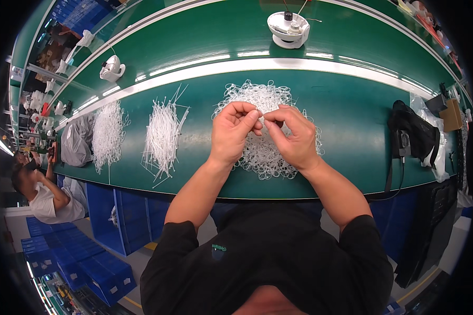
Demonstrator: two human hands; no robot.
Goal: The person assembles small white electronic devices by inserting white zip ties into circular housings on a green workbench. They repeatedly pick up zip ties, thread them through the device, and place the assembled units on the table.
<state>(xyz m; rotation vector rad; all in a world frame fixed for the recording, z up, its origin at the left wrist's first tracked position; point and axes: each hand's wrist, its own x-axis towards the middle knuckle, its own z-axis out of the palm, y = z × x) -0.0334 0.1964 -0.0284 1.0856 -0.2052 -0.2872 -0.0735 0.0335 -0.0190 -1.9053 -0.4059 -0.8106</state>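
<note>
Both hands come together over a large heap of looped white cable ties (pixel 270 155) on the green table. My left hand (pixel 232 132) is closed, thumb and fingertips pinched together. Opposite it, my right hand (pixel 295 137) is also closed in a pinch, its fingertips almost meeting the left ones. Between them a small bit of a thin white cable tie (pixel 261 116) shows; the fingers hide most of it. To the left lies a pile of straight white cable ties (pixel 163 136), some poking out at the edges.
Farther left are another white heap (pixel 109 136) and a grey plastic bag (pixel 77 142). A black bag (pixel 412 131) with a cord lies at the right. White lamp-like devices (pixel 289 30) stand beyond the pale rail. Blue bins (pixel 108 273) and another person (pixel 50 199) are at lower left.
</note>
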